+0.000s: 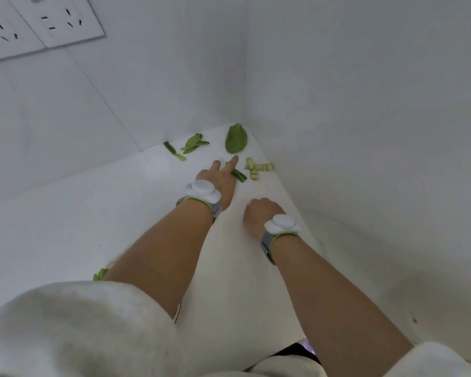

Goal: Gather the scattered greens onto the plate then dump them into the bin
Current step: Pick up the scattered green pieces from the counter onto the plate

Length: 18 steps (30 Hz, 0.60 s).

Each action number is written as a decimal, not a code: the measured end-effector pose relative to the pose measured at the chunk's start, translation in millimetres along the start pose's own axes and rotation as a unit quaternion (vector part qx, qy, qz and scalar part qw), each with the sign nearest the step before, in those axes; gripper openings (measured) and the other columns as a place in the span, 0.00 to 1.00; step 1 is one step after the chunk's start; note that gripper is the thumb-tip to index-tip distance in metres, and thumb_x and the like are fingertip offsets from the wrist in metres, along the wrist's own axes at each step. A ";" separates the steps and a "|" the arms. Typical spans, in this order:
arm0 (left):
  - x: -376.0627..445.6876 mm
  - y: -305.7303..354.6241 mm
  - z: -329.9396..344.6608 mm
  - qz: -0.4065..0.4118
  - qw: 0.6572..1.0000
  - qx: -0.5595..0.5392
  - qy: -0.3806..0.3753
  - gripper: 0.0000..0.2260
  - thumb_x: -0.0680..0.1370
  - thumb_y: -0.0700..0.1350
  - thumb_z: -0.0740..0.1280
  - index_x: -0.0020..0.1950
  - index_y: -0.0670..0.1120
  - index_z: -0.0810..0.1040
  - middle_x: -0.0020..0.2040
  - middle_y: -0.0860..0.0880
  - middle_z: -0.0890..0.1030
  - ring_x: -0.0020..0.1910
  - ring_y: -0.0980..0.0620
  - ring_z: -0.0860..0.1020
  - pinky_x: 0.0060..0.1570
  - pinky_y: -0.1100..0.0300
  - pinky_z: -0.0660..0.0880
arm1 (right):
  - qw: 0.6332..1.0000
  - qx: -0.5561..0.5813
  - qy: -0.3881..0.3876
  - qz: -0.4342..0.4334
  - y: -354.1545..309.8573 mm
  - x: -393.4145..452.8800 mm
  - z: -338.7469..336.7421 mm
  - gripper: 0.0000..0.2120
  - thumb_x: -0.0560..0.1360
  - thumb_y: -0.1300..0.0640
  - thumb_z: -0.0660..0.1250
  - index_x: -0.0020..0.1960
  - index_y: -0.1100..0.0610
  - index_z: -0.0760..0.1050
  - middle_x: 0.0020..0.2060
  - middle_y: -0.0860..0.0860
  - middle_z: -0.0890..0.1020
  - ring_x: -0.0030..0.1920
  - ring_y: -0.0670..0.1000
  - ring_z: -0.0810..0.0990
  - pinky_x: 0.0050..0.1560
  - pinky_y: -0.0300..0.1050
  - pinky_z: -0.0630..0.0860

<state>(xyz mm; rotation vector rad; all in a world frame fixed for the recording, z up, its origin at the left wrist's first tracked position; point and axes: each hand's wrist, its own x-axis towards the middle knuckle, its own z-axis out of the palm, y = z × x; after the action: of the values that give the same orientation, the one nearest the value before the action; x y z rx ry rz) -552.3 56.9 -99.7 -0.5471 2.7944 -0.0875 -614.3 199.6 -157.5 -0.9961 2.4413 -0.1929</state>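
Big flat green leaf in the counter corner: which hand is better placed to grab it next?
Left. The left hand is stretched out with its fingertips just short of the big flat green leaf, while the right hand sits curled farther back on the white counter.

Both bare forearms reach forward out of pushed-up fuzzy white sleeves (74, 330), each wrist strapped with a rounded white sensor band (201, 192). The left hand (220, 180) stretches ahead, fingers extended and spread. The right hand (257, 214) sits nearer and just to its right, curled into a loose fist, knuckles up.
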 end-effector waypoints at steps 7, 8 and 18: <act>-2.4 3.4 7.4 0.036 0.997 0.046 0.055 0.17 0.76 0.45 0.58 0.63 0.46 0.76 0.69 0.49 0.70 0.72 0.42 0.62 0.62 0.50 0.66 | 0.975 0.106 0.192 0.041 -5.6 14.4 -44.3 0.09 0.79 0.50 0.59 0.50 0.55 0.73 0.45 0.53 0.81 0.43 0.56 0.79 0.36 0.43 0.66; -3.3 3.9 10.2 0.036 0.997 0.038 0.060 0.19 0.76 0.46 0.59 0.65 0.45 0.75 0.70 0.49 0.70 0.74 0.43 0.61 0.64 0.50 0.65 | 0.972 0.114 0.199 0.051 -6.6 23.1 -54.6 0.10 0.78 0.50 0.60 0.54 0.54 0.73 0.47 0.54 0.81 0.46 0.58 0.79 0.39 0.44 0.68; -28.6 10.5 8.9 0.017 0.994 -0.084 0.068 0.17 0.79 0.41 0.58 0.68 0.46 0.73 0.65 0.48 0.72 0.63 0.45 0.72 0.59 0.51 0.70 | 0.990 0.049 0.128 0.037 -19.1 78.5 -73.7 0.09 0.76 0.52 0.62 0.54 0.54 0.75 0.48 0.54 0.82 0.46 0.58 0.80 0.41 0.42 0.72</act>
<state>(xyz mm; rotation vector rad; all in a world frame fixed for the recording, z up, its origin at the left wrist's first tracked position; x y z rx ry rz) -528.1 77.4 -101.6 -0.5519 2.9617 0.1245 -686.9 127.8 -118.2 -0.8834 2.6639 -0.4360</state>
